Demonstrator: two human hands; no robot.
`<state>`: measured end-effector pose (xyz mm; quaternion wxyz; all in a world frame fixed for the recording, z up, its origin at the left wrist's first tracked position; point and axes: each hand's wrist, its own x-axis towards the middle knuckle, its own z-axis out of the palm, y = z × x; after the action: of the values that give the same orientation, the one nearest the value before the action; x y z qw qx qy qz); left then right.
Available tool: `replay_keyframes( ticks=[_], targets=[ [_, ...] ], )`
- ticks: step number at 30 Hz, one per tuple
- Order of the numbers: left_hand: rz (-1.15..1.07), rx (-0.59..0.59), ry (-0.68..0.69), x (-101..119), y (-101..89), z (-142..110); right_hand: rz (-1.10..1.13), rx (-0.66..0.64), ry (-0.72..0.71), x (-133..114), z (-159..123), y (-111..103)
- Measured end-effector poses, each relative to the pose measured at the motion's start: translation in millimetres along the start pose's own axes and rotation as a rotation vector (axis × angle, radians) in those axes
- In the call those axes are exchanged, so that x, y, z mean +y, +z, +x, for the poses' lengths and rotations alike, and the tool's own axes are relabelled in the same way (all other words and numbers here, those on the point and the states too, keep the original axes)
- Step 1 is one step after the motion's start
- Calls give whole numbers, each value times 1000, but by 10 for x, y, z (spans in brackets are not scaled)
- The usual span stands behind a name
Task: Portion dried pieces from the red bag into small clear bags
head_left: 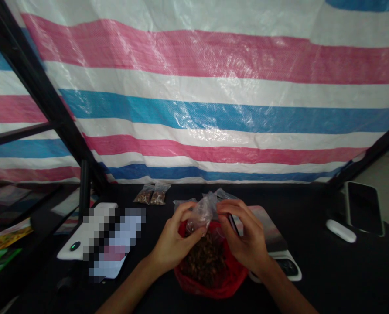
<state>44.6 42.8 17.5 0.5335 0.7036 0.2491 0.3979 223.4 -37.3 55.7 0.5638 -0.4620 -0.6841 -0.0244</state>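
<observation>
Transparent bag (203, 209) sits above the near-middle of the tabletop (338, 279), over a red bag (214, 293) holding a heap of brown shreds (203, 264). The left hand (171, 244) pinches it between thumb and fingers; the right hand (251, 237) curls beside it, fingertips close, though I cannot tell what they grip. 2 filled packets (158, 196) lie at the back; the held bag looks nearly empty, and plenty of shreds is unpacked. Its upper end seems to point away and slightly right, the long axis slanting likewise.
</observation>
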Motion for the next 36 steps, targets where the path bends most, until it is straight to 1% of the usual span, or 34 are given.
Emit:
replay_keyframes(
  ticks=[2, 3, 5, 7, 8, 10, 12, 13, 14, 16, 17, 19, 22, 24, 27, 29, 30, 33, 36],
  targets=[
    [-17, 51, -21, -5, -28, 33, -35, -92, 5, 32, -10, 5],
    [-10, 58, -25, -6, -42, 42, -61, -147, 5, 50, -17, 14],
    [34, 30, -20, 0, -66, 46, -116, -242, 4, 87, -35, 42],
    [108, -19, 4, 10, -89, 40, -164, -276, 13, 124, -51, 71],
    [157, -30, 23, 11, -104, 40, -183, -264, 22, 144, -56, 80],
    [284, 4, 78, -6, -144, 55, -224, -185, 58, 192, -54, 79],
    [470, 109, 123, -62, -205, 91, -285, -82, 121, 252, -40, 51],
    [591, 174, 128, -105, -242, 115, -323, -55, 158, 286, -32, 32],
    [724, 245, 112, -156, -283, 139, -364, -47, 193, 320, -24, 12],
    [958, 366, 13, -268, -371, 184, -448, -53, 246, 382, -14, -19],
    [1046, 392, -45, -322, -415, 203, -480, -48, 257, 406, -13, -28],
    [1156, 393, -104, -412, -500, 231, -519, -1, 256, 431, -15, -28],
    [1227, 378, -102, -489, -600, 246, -519, 59, 230, 413, -23, 3],
    [1215, 348, -97, -510, -634, 243, -501, 66, 201, 382, -27, 32],
    [1149, 282, -87, -496, -630, 235, -462, 56, 142, 344, -38, 75],
    [1090, 265, -18, -448, -597, 230, -428, 30, 111, 331, -45, 96],
    [1056, 267, 48, -411, -573, 226, -410, 14, 101, 326, -47, 102],
    [950, 244, 338, -272, -479, 192, -366, -47, 89, 301, -39, 106],
    [949, 140, 607, -151, -375, 139, -309, -150, 124, 255, -17, 102]
  ],
)
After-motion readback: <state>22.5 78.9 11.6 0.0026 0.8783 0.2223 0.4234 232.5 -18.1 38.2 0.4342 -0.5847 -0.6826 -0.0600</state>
